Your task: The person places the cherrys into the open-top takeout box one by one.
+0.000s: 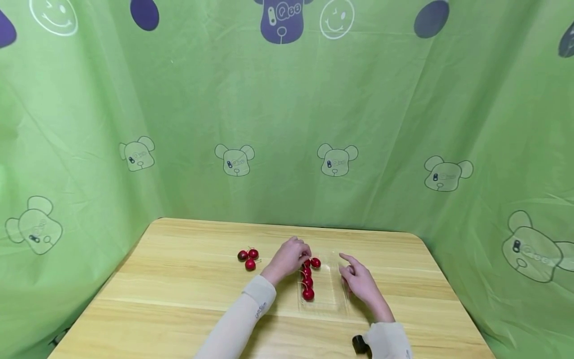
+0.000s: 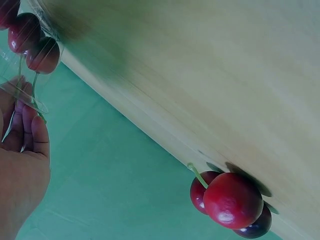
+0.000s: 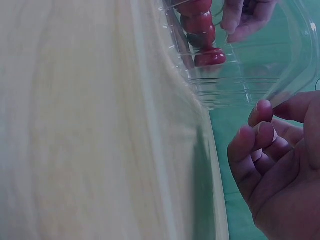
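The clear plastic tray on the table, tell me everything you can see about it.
The clear plastic tray is a shallow, see-through rectangle with ribbed walls, lying flat on the wooden table. A row of red cherries lies along its left side; the rest looks bare. The left hand reaches in at its far left corner, and the right hand rests by its right edge.

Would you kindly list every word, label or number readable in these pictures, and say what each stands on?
"Qee", roughly: on the purple bear print at the top of the green backdrop; only partly legible.
Small print on the left sleeve: too small to read.
Marks on the pale bear outlines: too faint to read.
Nothing readable on the cherries, clear tray or table.
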The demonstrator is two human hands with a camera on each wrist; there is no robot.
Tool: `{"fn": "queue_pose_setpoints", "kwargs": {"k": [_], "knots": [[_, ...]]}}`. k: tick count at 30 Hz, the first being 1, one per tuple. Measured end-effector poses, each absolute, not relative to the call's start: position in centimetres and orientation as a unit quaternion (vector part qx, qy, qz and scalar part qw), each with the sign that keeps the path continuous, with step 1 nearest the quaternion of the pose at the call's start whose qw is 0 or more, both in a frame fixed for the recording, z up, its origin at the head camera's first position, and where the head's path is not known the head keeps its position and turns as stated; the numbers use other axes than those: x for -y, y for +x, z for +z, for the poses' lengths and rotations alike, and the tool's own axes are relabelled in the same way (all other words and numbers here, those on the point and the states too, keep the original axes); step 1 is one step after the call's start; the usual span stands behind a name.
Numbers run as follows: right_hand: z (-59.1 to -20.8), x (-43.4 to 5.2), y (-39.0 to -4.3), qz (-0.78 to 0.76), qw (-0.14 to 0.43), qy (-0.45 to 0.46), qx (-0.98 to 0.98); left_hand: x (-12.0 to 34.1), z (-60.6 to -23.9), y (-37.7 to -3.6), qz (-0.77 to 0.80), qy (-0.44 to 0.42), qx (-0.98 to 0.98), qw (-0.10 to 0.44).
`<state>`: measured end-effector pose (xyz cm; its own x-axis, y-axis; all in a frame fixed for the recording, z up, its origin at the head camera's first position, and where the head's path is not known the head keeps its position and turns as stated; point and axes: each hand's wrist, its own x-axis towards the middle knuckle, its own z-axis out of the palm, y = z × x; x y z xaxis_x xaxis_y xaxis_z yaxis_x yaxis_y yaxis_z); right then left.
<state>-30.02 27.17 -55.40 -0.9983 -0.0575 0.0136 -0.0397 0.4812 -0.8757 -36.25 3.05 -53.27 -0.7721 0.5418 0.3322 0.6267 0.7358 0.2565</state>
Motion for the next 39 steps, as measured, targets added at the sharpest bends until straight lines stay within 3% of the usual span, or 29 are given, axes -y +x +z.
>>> {"fn": "queue_pose_setpoints", "kwargs": {"k": [26,39], "knots": [[-55.1,-27.1,-29.9,-0.510,0.006,-0.032,-0.860,-3.0,-52.9,-35.8,-0.218,-0.302,0.922,0.106],[-55.3,-27.2,-30.1,-0.504,0.012,-0.026,-0.863,0.9,-51.3,-35.8,-0.289,-0.278,0.909,0.112]]}}
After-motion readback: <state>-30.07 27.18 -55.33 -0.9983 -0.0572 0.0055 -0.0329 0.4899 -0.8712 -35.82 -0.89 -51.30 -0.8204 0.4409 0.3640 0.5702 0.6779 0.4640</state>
